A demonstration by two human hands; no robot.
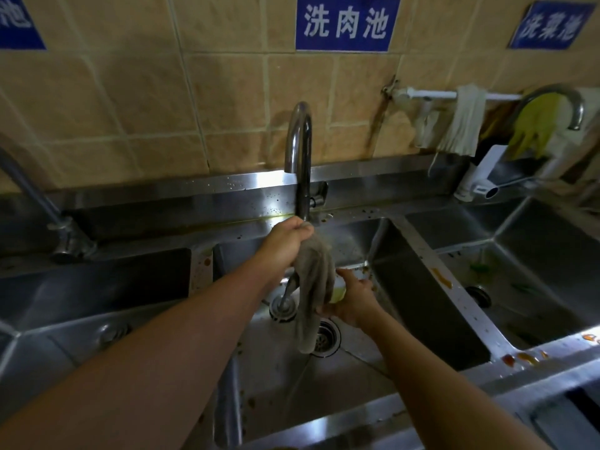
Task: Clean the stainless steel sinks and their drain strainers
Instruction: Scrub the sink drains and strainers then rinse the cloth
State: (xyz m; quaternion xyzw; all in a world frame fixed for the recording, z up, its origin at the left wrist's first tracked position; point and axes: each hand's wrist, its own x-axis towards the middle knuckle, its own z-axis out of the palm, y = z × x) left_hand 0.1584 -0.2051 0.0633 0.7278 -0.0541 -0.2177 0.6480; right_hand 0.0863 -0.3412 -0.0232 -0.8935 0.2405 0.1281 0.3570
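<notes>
The left hand [285, 241] grips the grey cloth [316, 287], which hangs straight down; the right hand [352, 303] (probably holding a sponge) sits beside it, above the drain strainer [326, 339].

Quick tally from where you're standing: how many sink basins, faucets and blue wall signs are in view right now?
Sink basins: 3 (left, middle, right)
Faucets: 3 (left, middle, right)
Blue wall signs: 3 (left, middle, right)
Total: 9
</notes>
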